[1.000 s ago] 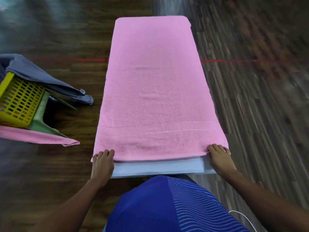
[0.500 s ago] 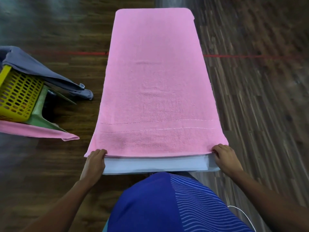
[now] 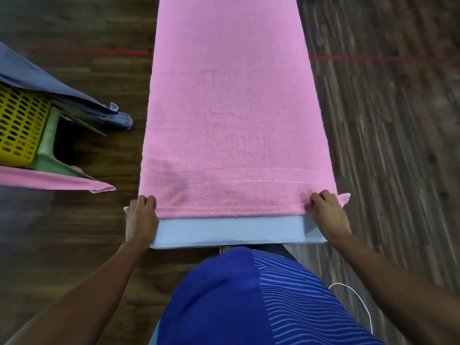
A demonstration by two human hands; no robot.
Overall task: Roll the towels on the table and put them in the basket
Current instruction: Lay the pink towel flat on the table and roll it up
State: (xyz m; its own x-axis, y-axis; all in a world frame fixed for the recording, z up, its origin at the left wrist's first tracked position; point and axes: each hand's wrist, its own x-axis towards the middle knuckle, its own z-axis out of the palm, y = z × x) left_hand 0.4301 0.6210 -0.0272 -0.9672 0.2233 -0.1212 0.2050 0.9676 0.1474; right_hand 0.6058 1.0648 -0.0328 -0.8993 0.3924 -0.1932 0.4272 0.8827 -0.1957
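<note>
Out at the far left, the yellow basket [image 3: 20, 125] sits on a green stool [image 3: 47, 145], well apart from the table's left edge. A grey cloth [image 3: 62, 88] is draped over its rim, and a second pink towel [image 3: 62, 181] shows just below the stool.

Coming across, the left hand [image 3: 142, 215] is at the table's near left corner, fingers curled over the hem of the pink towel [image 3: 231, 108]. The towel lies flat along the table [image 3: 231, 230], its long axis running straight away from the person and off the top of the view. A bare strip of table shows between the hem and the near edge.

Over at the near right corner, the right hand [image 3: 328, 212] mirrors the left, fingers bunched on the hem. A little tip of towel pokes out past the knuckles. Both hands look to be pinching cloth, though whether the thumbs are tucked under, this angle won't say.

So the short hem is right at the hands, both equally near, with the whole length ahead. My read is that the roll goes forward, away from the body, with the two hands turning together to keep it straight. For the basket after that, the left hand is on the nearer side.
</note>
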